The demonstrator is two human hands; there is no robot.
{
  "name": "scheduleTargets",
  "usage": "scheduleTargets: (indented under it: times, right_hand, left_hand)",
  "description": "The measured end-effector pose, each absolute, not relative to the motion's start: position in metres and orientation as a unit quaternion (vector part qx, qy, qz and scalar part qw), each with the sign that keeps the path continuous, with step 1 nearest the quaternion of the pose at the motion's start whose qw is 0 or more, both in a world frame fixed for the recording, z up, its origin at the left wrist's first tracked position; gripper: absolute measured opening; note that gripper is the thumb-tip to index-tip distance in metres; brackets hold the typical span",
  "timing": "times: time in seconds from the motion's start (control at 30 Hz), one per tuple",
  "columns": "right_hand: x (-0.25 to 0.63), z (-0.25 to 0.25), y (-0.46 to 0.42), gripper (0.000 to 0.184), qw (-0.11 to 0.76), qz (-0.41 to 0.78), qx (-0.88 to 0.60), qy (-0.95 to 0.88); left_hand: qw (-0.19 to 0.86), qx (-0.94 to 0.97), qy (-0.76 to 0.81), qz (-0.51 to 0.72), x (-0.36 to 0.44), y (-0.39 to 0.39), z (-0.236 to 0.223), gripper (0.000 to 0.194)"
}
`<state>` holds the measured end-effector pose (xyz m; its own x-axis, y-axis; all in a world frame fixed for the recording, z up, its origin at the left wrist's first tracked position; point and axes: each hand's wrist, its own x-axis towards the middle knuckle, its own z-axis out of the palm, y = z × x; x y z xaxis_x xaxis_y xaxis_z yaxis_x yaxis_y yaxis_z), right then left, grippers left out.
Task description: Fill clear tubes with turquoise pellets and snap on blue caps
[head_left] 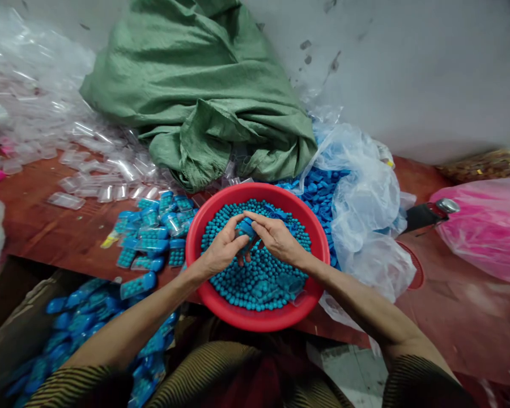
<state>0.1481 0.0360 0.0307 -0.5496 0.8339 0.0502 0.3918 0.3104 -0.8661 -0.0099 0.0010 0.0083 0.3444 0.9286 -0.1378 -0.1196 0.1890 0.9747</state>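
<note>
Over a red basin (261, 320) full of small blue balls (246, 289), my two hands meet around one small container with a blue cap (246, 228). My left hand (225, 246) has its fingers wrapped round the container's body. On the cap are the fingers of my right hand (278, 241), closed against it from the right. Much of the container's body is hidden by the fingers. Some clear empty containers (276, 289) lie among the balls near the basin's front. Left of the basin, several ball-filled containers with blue caps (153, 241) are piled on the red table.
Clear empty containers (106, 175) are heaped at the left. A green sack (195, 96) stands behind the basin. Loose blue caps (318, 190) and a clear plastic bag (361, 204) lie to the right, with a pink bag (488, 226) beyond. More filled containers (80, 323) sit below the table edge.
</note>
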Motion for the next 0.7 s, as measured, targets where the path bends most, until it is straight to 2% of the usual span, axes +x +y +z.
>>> scheduleTargets:
  times: [0.13,0.2,0.27,0.33,0.37,0.47,0.5,0.7]
  right_hand:
    - [0.149,0.027,0.038,0.039,0.272,0.556,-0.416,-0.666]
    - [0.15,0.027,0.037,0.035,0.279,0.57,-0.416,-0.651]
    - [0.151,0.028,0.035,0.031,0.286,0.522,-0.416,-0.687]
    - [0.152,0.029,0.032,0.034,0.266,0.432,-0.41,-0.758]
    - [0.152,0.029,0.029,0.042,0.242,0.381,-0.405,-0.795]
    - [0.149,0.03,0.022,0.08,0.151,0.243,-0.399,-0.871]
    - [0.146,0.031,0.019,0.084,0.131,0.207,-0.405,-0.881]
    - [0.13,0.035,0.017,0.065,0.073,0.084,-0.428,-0.897]
  left_hand:
    - [0.655,0.503,0.407,0.39,-0.009,0.0,0.012,0.068]
    - [0.652,0.507,0.414,0.383,-0.009,-0.001,0.012,0.063]
    - [0.649,0.504,0.417,0.388,-0.01,-0.001,0.011,0.06]
    - [0.648,0.495,0.42,0.4,-0.01,-0.001,0.009,0.059]
    - [0.643,0.492,0.422,0.408,-0.01,-0.001,0.009,0.058]
    - [0.608,0.501,0.433,0.439,-0.009,0.001,0.008,0.054]
    - [0.594,0.506,0.436,0.448,-0.009,0.002,0.008,0.052]
    - [0.592,0.474,0.438,0.482,-0.007,0.003,0.004,0.037]
